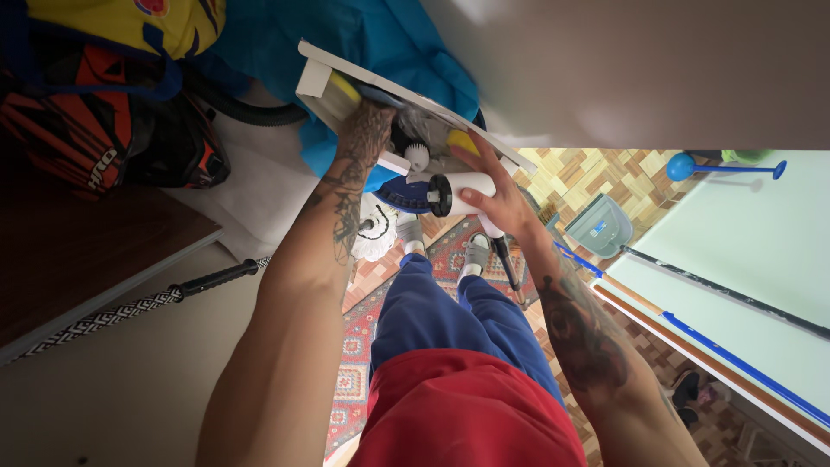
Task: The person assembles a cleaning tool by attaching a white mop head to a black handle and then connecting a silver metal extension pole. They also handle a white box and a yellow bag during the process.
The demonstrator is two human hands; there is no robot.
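Two hands are raised to a white box (406, 91) held overhead. The left hand (365, 130) is closed on the box's underside near a yellow sponge (344, 89). A white brush tool (462, 190) just below the box is gripped by the right hand (497, 195).

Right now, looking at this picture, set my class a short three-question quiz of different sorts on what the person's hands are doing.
1. True or false: the right hand grips a white tube-shaped tool.
2. Which thing does the left hand reach up to touch? A) the dustpan on the floor B) the white box with a yellow side C) the helmet
3. What colour is the cloth behind the box?

Key: 1 true. 2 B. 3 blue.
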